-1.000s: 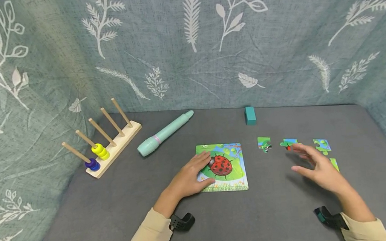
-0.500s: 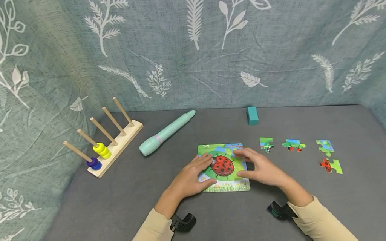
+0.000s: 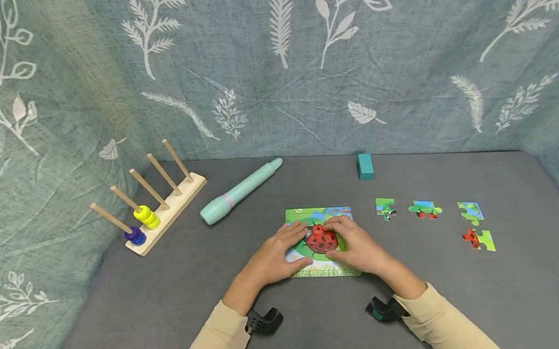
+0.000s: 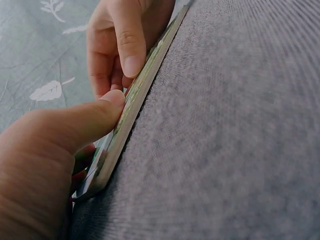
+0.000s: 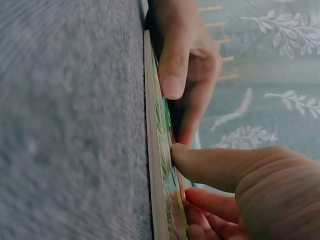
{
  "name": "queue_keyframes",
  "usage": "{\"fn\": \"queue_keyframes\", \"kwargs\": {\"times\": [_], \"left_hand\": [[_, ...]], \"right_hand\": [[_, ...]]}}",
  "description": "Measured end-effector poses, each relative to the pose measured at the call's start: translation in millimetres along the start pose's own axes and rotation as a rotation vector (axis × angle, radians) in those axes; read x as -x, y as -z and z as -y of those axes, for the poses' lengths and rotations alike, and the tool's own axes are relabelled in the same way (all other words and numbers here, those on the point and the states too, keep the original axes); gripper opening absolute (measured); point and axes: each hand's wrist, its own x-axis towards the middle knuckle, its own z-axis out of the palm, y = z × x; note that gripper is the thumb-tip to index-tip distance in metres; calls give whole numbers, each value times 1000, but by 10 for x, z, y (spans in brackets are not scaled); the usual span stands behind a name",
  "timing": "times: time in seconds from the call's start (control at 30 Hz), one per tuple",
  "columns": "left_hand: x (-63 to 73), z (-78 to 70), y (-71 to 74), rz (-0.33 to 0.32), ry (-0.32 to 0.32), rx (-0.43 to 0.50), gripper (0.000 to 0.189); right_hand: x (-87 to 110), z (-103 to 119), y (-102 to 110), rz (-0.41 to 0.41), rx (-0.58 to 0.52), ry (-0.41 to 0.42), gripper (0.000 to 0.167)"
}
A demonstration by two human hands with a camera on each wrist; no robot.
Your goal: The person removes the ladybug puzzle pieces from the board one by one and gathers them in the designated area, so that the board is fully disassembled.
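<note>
A square jigsaw puzzle (image 3: 312,271) with a ladybug picture lies on the table before me. My left hand (image 3: 270,260) rests on its left side, fingers spread, thumb on the lower part. In the left wrist view the left thumb (image 4: 97,115) lies against the puzzle's face. My right hand (image 3: 359,247) is bent over the ladybug's right side, thumb and fingertips around a puzzle piece (image 3: 341,243) that the hand partly covers. In the right wrist view the right thumb (image 5: 200,162) and fingers meet the puzzle face from opposite sides.
Loose puzzle pieces lie to the right, one (image 3: 385,209) nearest the puzzle, others (image 3: 479,240) farther out. A teal block (image 3: 365,166) and a pale green microphone-shaped tube (image 3: 241,191) lie behind. At left stands a wooden peg rack (image 3: 173,207) with blue and yellow rings.
My right hand has swung left from beside the loose pieces onto the puzzle, then farther in to the ladybug. The left hand has stayed on the puzzle.
</note>
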Motion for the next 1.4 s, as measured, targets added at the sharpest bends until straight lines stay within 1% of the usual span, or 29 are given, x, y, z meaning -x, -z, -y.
{"fn": "queue_keyframes", "kwargs": {"times": [0.13, 0.37, 0.63, 0.97, 1.17, 1.3, 1.4], "left_hand": [[3, -2, 3, -1, 5, 5, 64], [-3, -5, 5, 1, 9, 8, 64], [-15, 4, 8, 7, -1, -3, 64], [-8, 6, 14, 3, 4, -8, 65], [11, 7, 18, 7, 17, -4, 66], [4, 0, 17, 15, 27, 4, 66], [-4, 1, 14, 20, 29, 7, 66]], "right_hand": [[11, 18, -31, -24, -10, -9, 48], [10, 26, -54, -53, -67, -43, 50], [7, 37, -64, -119, -73, -45, 44], [-4, 53, -62, -142, -61, -44, 44], [-11, 66, -15, -131, -106, -41, 42], [3, 53, 89, -103, -126, -47, 41], [26, 24, 189, -73, -112, -58, 42]]}}
